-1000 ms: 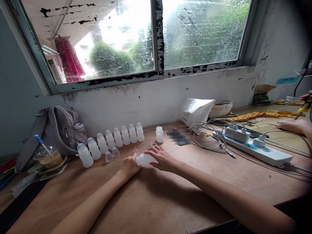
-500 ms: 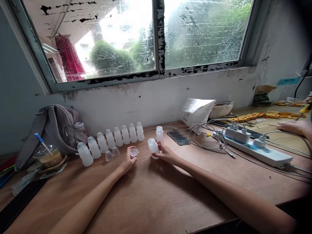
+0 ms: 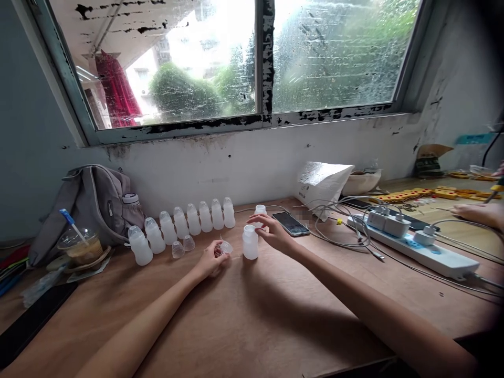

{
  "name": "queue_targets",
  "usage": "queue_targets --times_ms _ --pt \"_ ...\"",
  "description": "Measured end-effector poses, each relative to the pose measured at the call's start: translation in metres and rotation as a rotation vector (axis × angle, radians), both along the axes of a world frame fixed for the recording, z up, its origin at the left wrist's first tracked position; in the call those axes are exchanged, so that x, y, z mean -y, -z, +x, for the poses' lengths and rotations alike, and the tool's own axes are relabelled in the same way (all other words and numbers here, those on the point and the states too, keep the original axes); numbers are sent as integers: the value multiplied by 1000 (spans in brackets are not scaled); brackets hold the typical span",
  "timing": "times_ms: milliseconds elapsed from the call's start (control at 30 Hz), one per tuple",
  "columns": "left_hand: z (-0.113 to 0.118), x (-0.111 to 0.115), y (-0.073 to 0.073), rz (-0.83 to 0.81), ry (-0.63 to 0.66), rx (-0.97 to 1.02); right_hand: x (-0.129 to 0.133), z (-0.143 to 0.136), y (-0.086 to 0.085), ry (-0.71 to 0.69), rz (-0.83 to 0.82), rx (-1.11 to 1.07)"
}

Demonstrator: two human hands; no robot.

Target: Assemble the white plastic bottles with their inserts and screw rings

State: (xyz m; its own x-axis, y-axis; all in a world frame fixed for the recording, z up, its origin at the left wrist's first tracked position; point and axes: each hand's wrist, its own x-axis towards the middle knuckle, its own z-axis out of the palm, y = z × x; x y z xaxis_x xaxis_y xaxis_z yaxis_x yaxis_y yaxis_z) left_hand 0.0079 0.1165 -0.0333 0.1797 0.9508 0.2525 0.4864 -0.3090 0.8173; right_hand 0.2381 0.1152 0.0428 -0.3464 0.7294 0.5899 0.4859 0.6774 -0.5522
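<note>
My left hand (image 3: 215,260) pinches a small clear plastic cap (image 3: 226,248), tilted so its round open side shows, just above the table. Beside it stands an uncapped frosted feeding bottle (image 3: 250,247), upright with its mouth bare. My right hand (image 3: 271,229) hovers at that bottle's rim, fingers apart and curved; whether the thumb touches the rim I cannot tell. Behind this hand is a second uncapped bottle (image 3: 260,209), partly hidden. Two clear dome covers (image 3: 178,250) rest on the table to the left, in front of a row of several covered bottles (image 3: 181,223).
A phone (image 3: 291,224), tangled cables and a power strip (image 3: 417,247) lie to the right. On the left are a grey backpack (image 3: 90,205) and an iced drink cup (image 3: 81,249). Another person's hand (image 3: 478,214) works at the far right near yellow parts (image 3: 409,196).
My right hand has let go of the bottle's side and risen to its rim; the bottle now stands on the table. My left hand has moved slightly right and turned the cap.
</note>
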Motion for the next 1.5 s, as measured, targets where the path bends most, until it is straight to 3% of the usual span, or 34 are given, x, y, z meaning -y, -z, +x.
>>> queue_targets --times_ms 133,367,533,833,1100,1300,1500 --pt "0 3 -4 1 13 -55 -15 6 -10 -88 -23 220" --pt "-1 3 -3 25 -2 -50 -22 -7 -15 68 43 393" --pt "-2 4 -1 29 21 -36 -25 -15 -18 182 -44 413" --pt "-1 5 -2 28 21 -20 -33 -16 -19 292 -14 488" --pt "0 7 -5 -27 10 52 -25 5 -45 274 14 525" --pt "0 4 -3 -58 9 141 -25 13 -49 73 -70 666" --pt "-2 1 1 -60 10 158 -51 -4 -55 263 104 544"
